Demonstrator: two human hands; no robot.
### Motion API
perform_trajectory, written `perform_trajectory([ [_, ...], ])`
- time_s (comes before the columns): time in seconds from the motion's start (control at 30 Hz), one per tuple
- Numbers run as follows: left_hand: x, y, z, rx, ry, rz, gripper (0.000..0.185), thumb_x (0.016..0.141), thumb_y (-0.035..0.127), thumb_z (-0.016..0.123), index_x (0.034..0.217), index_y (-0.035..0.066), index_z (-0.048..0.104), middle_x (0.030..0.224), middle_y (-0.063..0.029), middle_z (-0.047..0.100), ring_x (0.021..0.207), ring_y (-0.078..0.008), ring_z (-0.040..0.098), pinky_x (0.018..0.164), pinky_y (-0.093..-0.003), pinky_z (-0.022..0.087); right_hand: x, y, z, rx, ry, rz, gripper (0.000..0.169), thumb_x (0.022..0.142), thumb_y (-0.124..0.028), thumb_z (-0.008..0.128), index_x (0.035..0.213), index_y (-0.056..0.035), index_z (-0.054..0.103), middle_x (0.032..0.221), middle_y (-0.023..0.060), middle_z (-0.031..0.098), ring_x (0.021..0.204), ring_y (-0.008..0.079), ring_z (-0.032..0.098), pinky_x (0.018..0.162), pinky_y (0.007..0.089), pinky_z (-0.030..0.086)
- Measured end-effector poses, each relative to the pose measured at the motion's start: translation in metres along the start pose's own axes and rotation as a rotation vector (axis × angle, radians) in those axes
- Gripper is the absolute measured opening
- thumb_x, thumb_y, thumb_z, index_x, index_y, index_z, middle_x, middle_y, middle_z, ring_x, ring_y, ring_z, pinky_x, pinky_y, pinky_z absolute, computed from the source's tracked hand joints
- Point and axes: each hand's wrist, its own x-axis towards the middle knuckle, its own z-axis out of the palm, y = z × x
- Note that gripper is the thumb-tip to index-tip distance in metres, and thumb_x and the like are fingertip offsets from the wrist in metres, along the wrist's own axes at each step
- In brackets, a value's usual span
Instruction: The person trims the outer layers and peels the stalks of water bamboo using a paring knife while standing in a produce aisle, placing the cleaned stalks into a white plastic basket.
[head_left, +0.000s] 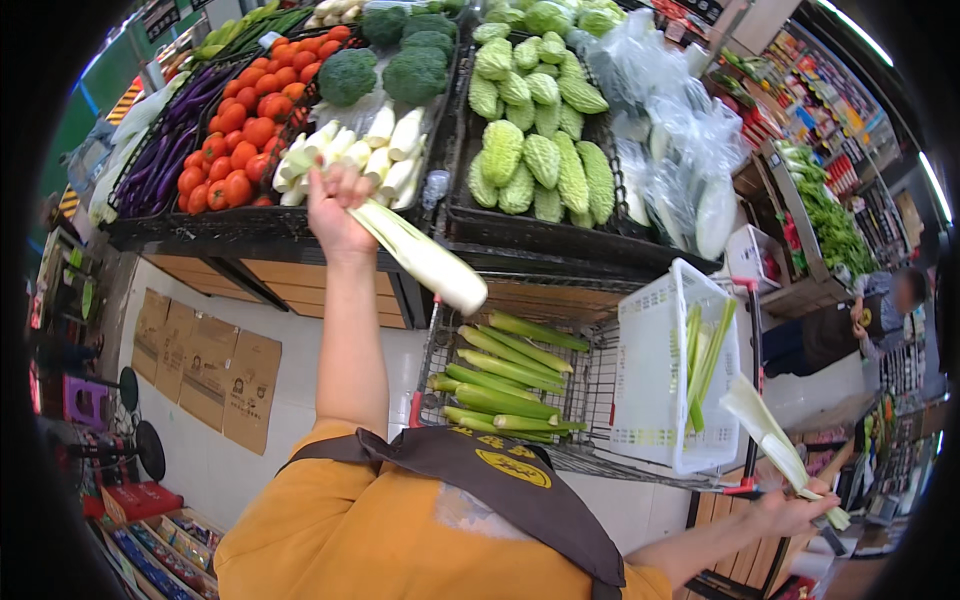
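My left hand (343, 206) grips the leafy end of a pale green-white stalk vegetable (424, 259), held above the front edge of the produce stand, with its thick white end over the cart. Far to the right, my right hand (787, 510) is closed around the lower part of another pale stalk vegetable (769, 439), which points up beside the white plastic basket (679, 375). Below and between the hands, a wire shopping cart (600, 409) holds several green stalks (506, 367). A few more long green stalks (705, 360) stand in the basket.
Black crates on the stand hold eggplants (169, 142), tomatoes (240, 154), broccoli (415, 67), white stalks (394, 150) and bitter melons (547, 161). Bagged pale gourds (712, 214) lie to the right. Flattened cardboard (214, 367) covers floor at left. A person (847, 322) stands at far right.
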Motion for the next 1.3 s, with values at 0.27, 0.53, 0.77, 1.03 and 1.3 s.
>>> perform_trajectory([
  [0.27, -0.029, -0.068, 0.050, 0.011, -0.207, -0.274, 0.027, 0.097, 0.025, 0.031, 0.106, 0.004, 0.046, 0.064, -0.0005, 0.034, 0.058, -0.0113, 0.038, 0.062, -0.0264, 0.040, 0.027, 0.097, 0.067, -0.969, -0.827, -0.265, 0.038, 0.082, -0.029, 0.061, 0.109, -0.0023, 0.055, 0.083, 0.0082, 0.062, 0.070, 0.0191, 0.057, 0.067, 0.0312, 0.047],
  [0.53, -0.078, -0.127, 0.072, 0.537, -0.328, -0.493, 0.028, 0.096, 0.030, 0.031, 0.099, 0.012, 0.051, 0.128, -0.0121, 0.044, 0.117, -0.0187, 0.040, 0.094, -0.0312, 0.032, -0.185, 0.042, 0.154, 0.042, -1.398, 0.292, 0.024, 0.079, -0.011, 0.065, 0.101, -0.0017, 0.059, 0.082, 0.0037, 0.064, 0.067, 0.0045, 0.055, 0.058, 0.0182, 0.044],
  [0.77, -0.097, -0.138, 0.072, 0.975, -0.431, -0.618, 0.043, 0.094, 0.043, 0.031, 0.112, 0.007, 0.047, 0.125, -0.0081, 0.045, 0.112, -0.0159, 0.043, 0.092, -0.0309, 0.032, -0.237, 0.085, 0.168, 0.213, -1.361, 0.347, 0.016, 0.082, -0.013, 0.062, 0.087, 0.0006, 0.055, 0.063, -0.0037, 0.051, 0.054, 0.0020, 0.041, 0.047, 0.0184, 0.033],
  [1.03, -0.173, -0.132, 0.005, 1.284, -0.225, -0.512, 0.035, 0.082, 0.037, 0.062, 0.086, 0.003, 0.057, 0.070, 0.0011, 0.055, 0.063, -0.0044, 0.047, 0.057, -0.0199, 0.040, -0.232, 0.066, 0.169, 0.526, -0.988, 0.670, 0.007, 0.089, -0.012, 0.052, 0.090, -0.0054, 0.049, 0.071, -0.0027, 0.049, 0.060, 0.0021, 0.042, 0.050, 0.0176, 0.034],
  [1.3, -0.177, -0.137, -0.005, 0.960, -0.218, -0.423, 0.034, 0.070, 0.026, 0.075, 0.088, 0.004, 0.055, 0.076, 0.0017, 0.056, 0.068, -0.0058, 0.051, 0.060, -0.0216, 0.042, -0.224, 0.066, 0.159, 0.541, -0.745, 1.431, 0.017, 0.092, -0.026, 0.045, 0.087, -0.0106, 0.050, 0.073, 0.0021, 0.056, 0.037, 0.0061, 0.029, 0.037, 0.0202, 0.026],
])
